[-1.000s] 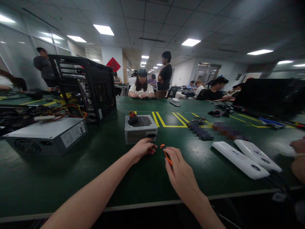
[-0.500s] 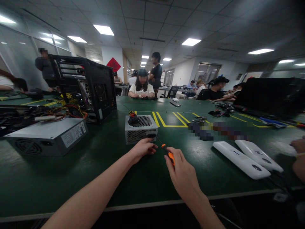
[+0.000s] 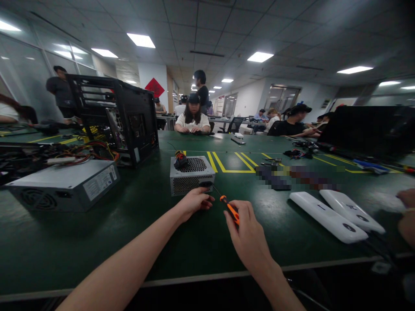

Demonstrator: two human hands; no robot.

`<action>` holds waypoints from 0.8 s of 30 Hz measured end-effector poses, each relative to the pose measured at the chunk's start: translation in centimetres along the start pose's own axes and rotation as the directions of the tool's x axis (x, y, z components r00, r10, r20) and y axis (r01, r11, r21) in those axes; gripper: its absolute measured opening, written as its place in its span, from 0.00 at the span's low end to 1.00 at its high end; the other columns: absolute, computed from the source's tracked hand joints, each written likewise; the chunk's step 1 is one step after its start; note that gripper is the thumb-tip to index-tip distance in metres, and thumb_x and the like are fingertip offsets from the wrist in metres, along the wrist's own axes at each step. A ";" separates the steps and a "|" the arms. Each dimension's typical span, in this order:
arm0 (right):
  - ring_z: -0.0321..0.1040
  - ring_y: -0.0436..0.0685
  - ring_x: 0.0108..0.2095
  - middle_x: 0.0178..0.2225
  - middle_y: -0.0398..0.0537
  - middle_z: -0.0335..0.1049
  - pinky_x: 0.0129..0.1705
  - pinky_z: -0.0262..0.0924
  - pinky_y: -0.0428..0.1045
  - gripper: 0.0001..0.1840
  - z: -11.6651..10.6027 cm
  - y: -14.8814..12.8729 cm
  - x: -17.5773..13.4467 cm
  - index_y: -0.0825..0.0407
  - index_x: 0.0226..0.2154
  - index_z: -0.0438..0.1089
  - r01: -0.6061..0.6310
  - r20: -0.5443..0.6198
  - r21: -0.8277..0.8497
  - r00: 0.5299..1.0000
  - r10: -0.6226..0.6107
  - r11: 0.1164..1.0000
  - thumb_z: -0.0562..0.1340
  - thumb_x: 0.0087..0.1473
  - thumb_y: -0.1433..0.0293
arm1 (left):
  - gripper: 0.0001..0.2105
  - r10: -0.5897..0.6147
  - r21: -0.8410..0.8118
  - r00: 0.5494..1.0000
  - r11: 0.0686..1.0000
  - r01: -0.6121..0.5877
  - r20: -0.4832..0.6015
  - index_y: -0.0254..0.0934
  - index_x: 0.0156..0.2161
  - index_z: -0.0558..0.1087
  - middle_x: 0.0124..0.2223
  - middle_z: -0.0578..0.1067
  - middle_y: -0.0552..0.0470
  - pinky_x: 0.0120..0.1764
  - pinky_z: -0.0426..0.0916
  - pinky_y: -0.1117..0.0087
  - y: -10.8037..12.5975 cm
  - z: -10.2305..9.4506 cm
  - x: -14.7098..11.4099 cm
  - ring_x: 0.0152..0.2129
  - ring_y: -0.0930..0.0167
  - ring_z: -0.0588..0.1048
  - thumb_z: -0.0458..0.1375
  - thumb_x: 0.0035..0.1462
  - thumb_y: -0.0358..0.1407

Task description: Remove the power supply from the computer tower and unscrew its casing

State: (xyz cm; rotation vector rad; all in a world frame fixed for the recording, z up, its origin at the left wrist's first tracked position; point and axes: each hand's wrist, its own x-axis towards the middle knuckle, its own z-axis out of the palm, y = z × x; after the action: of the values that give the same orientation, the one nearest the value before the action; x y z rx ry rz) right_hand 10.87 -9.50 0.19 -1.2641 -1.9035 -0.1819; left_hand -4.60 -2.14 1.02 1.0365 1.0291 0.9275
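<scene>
A grey power supply unit [image 3: 192, 175] with a perforated top and front stands on the green table before me. A black bundle with coloured wire ends [image 3: 180, 160] lies on its top. My left hand [image 3: 195, 201] has its fingers curled against the unit's lower right front corner, by a black socket [image 3: 205, 184]. What its fingertips press on is partly hidden. My right hand [image 3: 248, 226] is closed round the orange and black handle of a screwdriver [image 3: 231, 208]. The screwdriver's thin shaft slants up and left to the unit's right front edge, beside the socket.
At left stand a larger power supply [image 3: 65, 185] and an open black computer case [image 3: 129, 121]. White devices [image 3: 327, 216] with cables lie at right, near another person's hand [image 3: 407, 211]. Small tools [image 3: 272, 161] lie behind; a dark monitor [image 3: 366, 134] is far right.
The screwdriver's handle has turned slightly in my right hand, and the fingers on it have shifted a little. My left hand and the power supply stay put. A standing person behind has moved left.
</scene>
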 end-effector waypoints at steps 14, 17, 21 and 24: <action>0.68 0.55 0.32 0.39 0.55 0.62 0.29 0.66 0.49 0.12 -0.5 -0.3 0.2 0.54 0.42 0.59 0.002 0.076 0.000 0.997 -0.002 1.000 0.47 0.57 0.70 | 0.18 -0.009 -0.007 1.000 1.000 0.009 -0.004 0.28 0.49 0.62 0.33 0.73 0.47 0.26 0.64 0.77 0.0 -0.1 0.0 0.20 0.79 0.69 0.51 0.51 0.24; 0.69 0.54 0.28 0.35 0.53 0.65 0.24 0.64 0.48 0.13 -0.5 -0.1 0.2 0.54 0.41 0.59 -0.020 0.064 -0.027 0.998 0.022 0.999 0.46 0.58 0.66 | 0.18 -0.005 -0.009 1.000 1.000 0.005 0.001 0.28 0.49 0.61 0.34 0.73 0.47 0.27 0.64 0.76 -0.1 -0.2 0.2 0.20 0.79 0.69 0.51 0.51 0.24; 0.69 0.54 0.28 0.35 0.52 0.66 0.24 0.64 0.48 0.14 -0.4 0.1 0.3 0.54 0.39 0.60 -0.017 0.078 -0.055 0.997 0.021 0.998 0.45 0.59 0.64 | 0.19 -0.004 -0.013 1.000 1.000 0.004 -0.011 0.28 0.50 0.60 0.33 0.73 0.47 0.26 0.64 0.76 -0.1 -0.1 0.1 0.19 0.79 0.68 0.50 0.51 0.24; 0.69 0.54 0.30 0.36 0.52 0.66 0.27 0.65 0.48 0.13 -0.4 0.1 0.2 0.54 0.40 0.60 -0.003 0.090 -0.039 0.996 0.006 0.999 0.46 0.59 0.65 | 0.18 -0.006 -0.023 1.000 1.000 0.005 -0.018 0.29 0.50 0.60 0.33 0.73 0.48 0.25 0.63 0.77 0.0 0.0 0.1 0.19 0.79 0.68 0.50 0.52 0.24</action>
State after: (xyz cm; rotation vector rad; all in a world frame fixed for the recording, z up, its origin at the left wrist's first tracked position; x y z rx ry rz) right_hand 11.20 -9.51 0.57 -1.3219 -1.9819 -0.1627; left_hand -4.61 -2.04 0.97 1.0073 1.0335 0.9436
